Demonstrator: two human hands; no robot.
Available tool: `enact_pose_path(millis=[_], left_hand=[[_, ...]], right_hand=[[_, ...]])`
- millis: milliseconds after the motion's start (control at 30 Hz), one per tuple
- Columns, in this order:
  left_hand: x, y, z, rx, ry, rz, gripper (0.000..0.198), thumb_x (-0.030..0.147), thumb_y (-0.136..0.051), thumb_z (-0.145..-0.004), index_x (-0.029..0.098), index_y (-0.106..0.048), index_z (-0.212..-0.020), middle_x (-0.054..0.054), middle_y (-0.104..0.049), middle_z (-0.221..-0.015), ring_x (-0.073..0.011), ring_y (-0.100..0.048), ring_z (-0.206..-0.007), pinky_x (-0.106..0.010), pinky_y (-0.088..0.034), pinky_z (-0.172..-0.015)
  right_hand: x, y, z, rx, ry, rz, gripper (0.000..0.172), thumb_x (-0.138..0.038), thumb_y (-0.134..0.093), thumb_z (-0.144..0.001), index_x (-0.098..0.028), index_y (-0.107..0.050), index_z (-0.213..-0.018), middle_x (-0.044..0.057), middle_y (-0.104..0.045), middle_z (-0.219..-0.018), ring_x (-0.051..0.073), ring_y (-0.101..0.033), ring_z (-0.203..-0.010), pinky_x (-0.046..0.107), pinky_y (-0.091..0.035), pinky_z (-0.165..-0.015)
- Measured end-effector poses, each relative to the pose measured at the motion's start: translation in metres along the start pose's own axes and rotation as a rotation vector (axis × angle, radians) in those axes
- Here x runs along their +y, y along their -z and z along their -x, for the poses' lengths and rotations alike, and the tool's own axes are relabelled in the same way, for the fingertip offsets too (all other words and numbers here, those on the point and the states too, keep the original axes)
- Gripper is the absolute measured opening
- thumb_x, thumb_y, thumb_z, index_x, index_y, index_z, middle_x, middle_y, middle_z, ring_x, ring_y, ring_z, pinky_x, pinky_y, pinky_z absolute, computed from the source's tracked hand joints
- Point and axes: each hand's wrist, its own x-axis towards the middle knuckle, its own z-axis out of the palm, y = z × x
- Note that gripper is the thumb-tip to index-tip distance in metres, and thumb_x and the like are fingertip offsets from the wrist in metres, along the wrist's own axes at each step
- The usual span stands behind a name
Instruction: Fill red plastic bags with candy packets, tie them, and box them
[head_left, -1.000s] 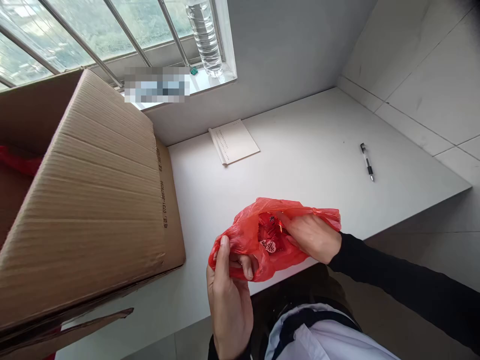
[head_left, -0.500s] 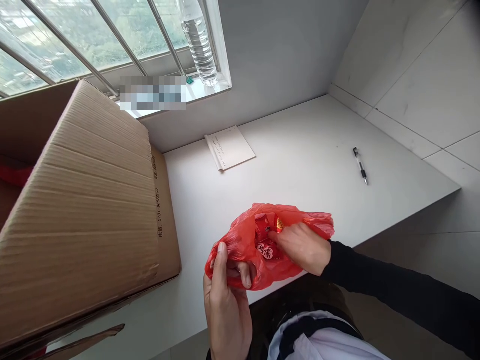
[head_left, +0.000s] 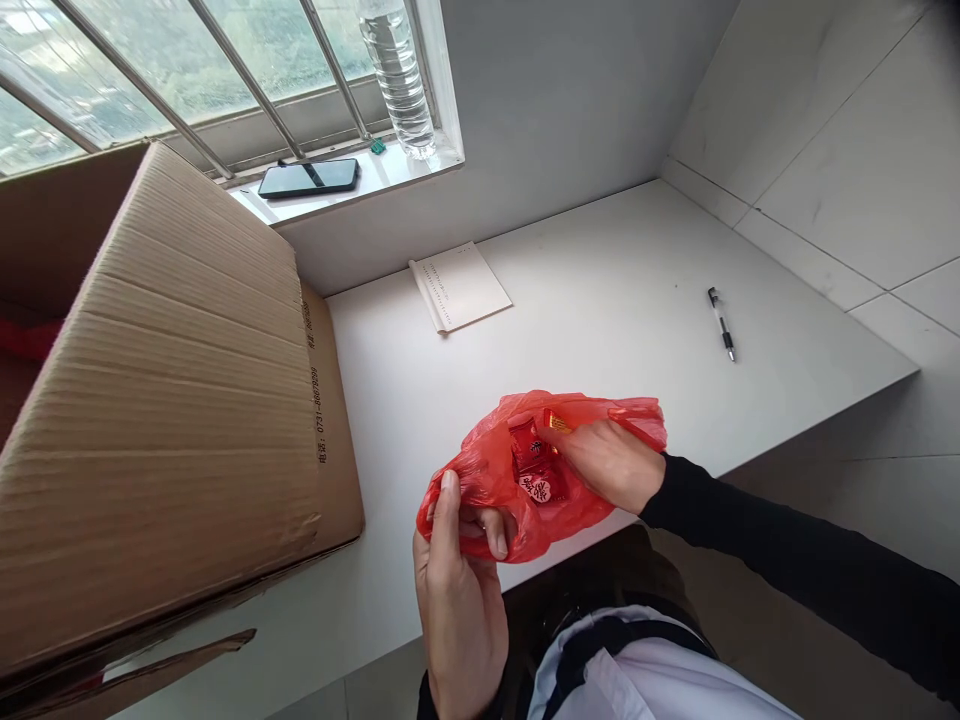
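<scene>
Red plastic, left grip: the left hand [head_left: 461, 610] has the left end of a thin carrier bag [head_left: 486, 455] pinched, thumb laid on top, the other fingers curled beneath and partly showing through an opening in the film.
Right fingers: the right hand [head_left: 607, 462] reaches into the bag's mouth, fingers bunched and pointing left, the tips at a red-and-gold packet [head_left: 557, 421]; whether they have hold of it I cannot tell.
Bag contents: small glossy red packets [head_left: 524, 438] with dark characters, and below them a pale pink label [head_left: 535, 487] with dark lettering.
Bag position: held at the near edge of the white tabletop [head_left: 600, 300], in front of the person's body, its mouth spread open and its right end gathered beyond the right hand.
Tabletop: a thin booklet [head_left: 469, 285] lies near the wall; a clear pen [head_left: 721, 325] with black ends lies farther right.
Cardboard box [head_left: 187, 380]: large, open-topped, at the left, printed with a telephone number; something red [head_left: 30, 340] shows inside.
Windowsill: a smartphone [head_left: 311, 178] lying flat, a small green object [head_left: 377, 146], and an upright plastic bottle [head_left: 405, 90] holding clear liquid, beside metal bars [head_left: 244, 75].
</scene>
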Motion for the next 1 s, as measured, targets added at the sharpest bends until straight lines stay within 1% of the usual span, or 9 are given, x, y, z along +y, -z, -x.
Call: enact_pose_path(millis=[100,200,333,500,567,700,767,933,1000], left_hand=[[0.0,0.001,0.0,0.0,-0.003,0.008,0.048,0.039,-0.069,-0.093,0.02,-0.05,-0.053,0.004,-0.046,-0.046,-0.0091,-0.043,-0.049,-0.018,-0.045,-0.055],[-0.001,0.001,0.001,0.018,0.006,0.015,0.047,0.039,-0.07,-0.092,0.019,-0.05,-0.054,0.004,-0.046,-0.047,-0.0089,-0.042,-0.049,-0.018,-0.045,-0.056],[-0.002,-0.001,0.003,0.018,0.015,0.002,0.046,0.04,-0.072,-0.09,0.02,-0.05,-0.055,0.004,-0.046,-0.048,-0.0092,-0.04,-0.05,-0.018,-0.044,-0.054],[-0.002,-0.002,0.004,0.016,0.028,-0.005,0.047,0.042,-0.072,-0.09,0.02,-0.049,-0.055,0.003,-0.045,-0.048,-0.0093,-0.037,-0.049,-0.019,-0.042,-0.052],[-0.002,-0.002,0.004,0.019,0.025,0.002,0.046,0.04,-0.072,-0.09,0.02,-0.05,-0.056,0.004,-0.046,-0.049,-0.009,-0.037,-0.049,-0.018,-0.042,-0.053],[-0.002,-0.002,0.002,0.022,0.023,0.003,0.045,0.039,-0.071,-0.091,0.02,-0.051,-0.056,0.004,-0.046,-0.049,-0.0089,-0.04,-0.049,-0.017,-0.044,-0.054],[-0.001,-0.002,0.002,0.018,0.013,0.002,0.046,0.04,-0.071,-0.091,0.02,-0.051,-0.055,0.004,-0.045,-0.048,-0.0092,-0.041,-0.049,-0.018,-0.044,-0.054],[0.002,-0.002,0.001,0.025,0.002,-0.008,0.048,0.04,-0.071,-0.091,0.02,-0.05,-0.053,0.003,-0.045,-0.047,-0.0098,-0.043,-0.05,-0.019,-0.047,-0.056],[0.004,-0.003,0.001,0.037,0.001,-0.006,0.047,0.04,-0.072,-0.09,0.02,-0.05,-0.053,0.003,-0.045,-0.048,-0.0096,-0.043,-0.05,-0.019,-0.047,-0.055]], right_hand=[[0.004,-0.001,0.005,-0.016,-0.042,0.037,0.041,-0.007,-0.046,-0.092,-0.015,-0.06,-0.13,0.006,-0.072,-0.081,0.024,-0.066,-0.072,0.034,-0.034,-0.058],[0.01,-0.005,0.003,-0.006,-0.069,0.056,0.033,-0.014,-0.054,-0.09,-0.01,-0.063,-0.122,0.01,-0.074,-0.09,0.027,-0.067,-0.079,0.034,-0.034,-0.06],[0.015,-0.007,-0.006,0.045,-0.093,0.046,0.016,-0.02,-0.054,-0.093,-0.015,-0.068,-0.102,0.009,-0.074,-0.099,0.023,-0.068,-0.088,0.03,-0.037,-0.065],[0.011,-0.004,-0.009,0.102,-0.179,0.066,0.037,-0.029,-0.036,-0.105,-0.014,-0.068,-0.093,0.011,-0.072,-0.082,0.023,-0.065,-0.073,0.031,-0.033,-0.061],[0.008,-0.004,-0.006,0.122,-0.193,0.071,0.037,-0.032,-0.037,-0.105,-0.013,-0.068,-0.099,0.012,-0.072,-0.084,0.025,-0.066,-0.074,0.032,-0.032,-0.061],[0.007,-0.004,0.001,0.131,-0.09,0.005,0.036,-0.028,-0.05,-0.101,-0.014,-0.058,-0.133,0.014,-0.074,-0.103,0.028,-0.067,-0.089,0.034,-0.037,-0.069],[0.008,-0.003,0.003,0.114,-0.035,-0.027,0.036,-0.02,-0.049,-0.099,-0.016,-0.057,-0.133,0.012,-0.073,-0.111,0.027,-0.066,-0.097,0.033,-0.039,-0.072],[0.0,0.005,0.003,0.015,-0.025,-0.001,0.028,-0.016,-0.05,-0.096,-0.016,-0.064,-0.121,0.006,-0.072,-0.082,0.023,-0.065,-0.074,0.033,-0.032,-0.059],[-0.005,0.007,0.0,-0.025,-0.009,0.012,0.025,-0.017,-0.051,-0.096,-0.019,-0.066,-0.116,0.005,-0.072,-0.079,0.023,-0.064,-0.069,0.033,-0.028,-0.057]])
